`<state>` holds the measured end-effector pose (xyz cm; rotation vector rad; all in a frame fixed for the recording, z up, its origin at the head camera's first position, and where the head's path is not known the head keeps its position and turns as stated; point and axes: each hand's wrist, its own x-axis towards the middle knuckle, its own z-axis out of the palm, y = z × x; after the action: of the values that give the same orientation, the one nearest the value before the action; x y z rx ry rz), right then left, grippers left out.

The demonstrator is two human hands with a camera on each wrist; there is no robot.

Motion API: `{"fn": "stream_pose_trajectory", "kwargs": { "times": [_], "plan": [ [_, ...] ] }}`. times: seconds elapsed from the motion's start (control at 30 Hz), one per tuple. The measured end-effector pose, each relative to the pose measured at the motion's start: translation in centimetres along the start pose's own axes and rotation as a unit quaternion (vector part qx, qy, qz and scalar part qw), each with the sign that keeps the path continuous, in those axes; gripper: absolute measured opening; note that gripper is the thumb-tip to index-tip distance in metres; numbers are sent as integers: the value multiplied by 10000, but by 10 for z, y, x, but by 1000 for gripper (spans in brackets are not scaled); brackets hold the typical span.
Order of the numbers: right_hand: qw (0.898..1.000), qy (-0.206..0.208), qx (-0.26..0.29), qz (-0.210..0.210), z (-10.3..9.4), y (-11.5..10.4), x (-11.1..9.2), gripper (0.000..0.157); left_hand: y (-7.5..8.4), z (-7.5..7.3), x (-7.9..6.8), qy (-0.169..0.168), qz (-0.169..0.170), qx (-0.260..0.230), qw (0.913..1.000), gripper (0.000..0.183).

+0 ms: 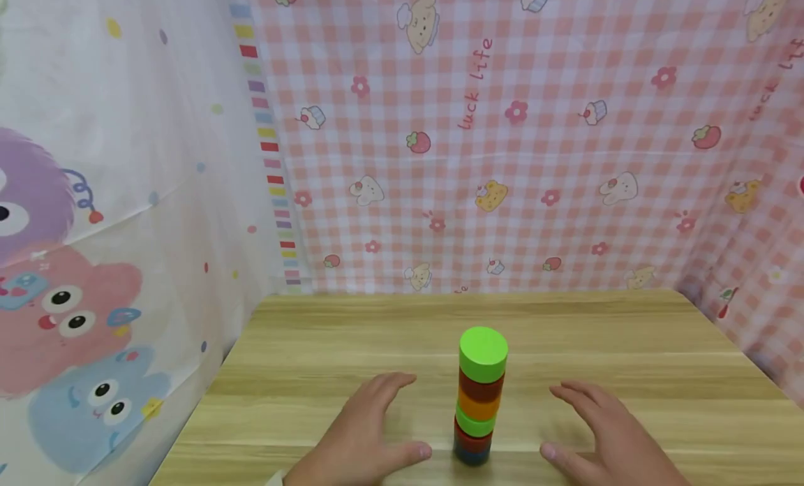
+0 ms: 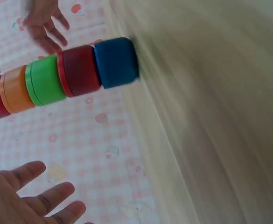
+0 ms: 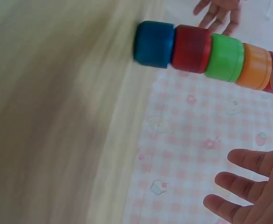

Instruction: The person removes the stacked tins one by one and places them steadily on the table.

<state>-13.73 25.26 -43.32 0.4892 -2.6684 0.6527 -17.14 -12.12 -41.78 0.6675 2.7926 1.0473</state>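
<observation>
A tower of round stacked blocks [image 1: 480, 402] stands upright on the wooden table. From the bottom it runs blue, red, green, orange, dark red, with a bright green block [image 1: 483, 353] on top. My left hand [image 1: 370, 430] is spread to the left of the tower, thumb and fingers apart, holding nothing. To the right, my right hand [image 1: 609, 430] mirrors it, also spread and clear of the blocks. The blue block [image 2: 116, 62] at the base shows in the left wrist view, and the orange block [image 3: 255, 66] in the right wrist view.
The light wooden tabletop [image 1: 352, 325] reaches back to a pink checked cloth [image 1: 540, 158] hanging behind it. A white cloth with cartoon figures [image 1: 144, 179] hangs along the left side, and more checked cloth hangs at the right.
</observation>
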Motion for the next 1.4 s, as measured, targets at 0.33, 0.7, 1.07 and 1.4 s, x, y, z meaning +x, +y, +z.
{"fn": "stream_pose_trajectory", "kwargs": {
  "times": [0.33,0.7,1.07,1.4],
  "plan": [
    [9976,9,663,199,-11,-25,20,65,16,6,6,397,216,-792,9958,82],
    [9932,-151,1090,370,-18,-46,35,62,24,13,13,512,393,-1386,9882,77],
    [9896,242,1417,72,-19,-63,46,60,38,16,26,476,440,-2186,9737,71],
    [9825,308,1824,203,-20,-79,57,57,50,14,34,420,444,-2513,9660,68]
  ]
}}
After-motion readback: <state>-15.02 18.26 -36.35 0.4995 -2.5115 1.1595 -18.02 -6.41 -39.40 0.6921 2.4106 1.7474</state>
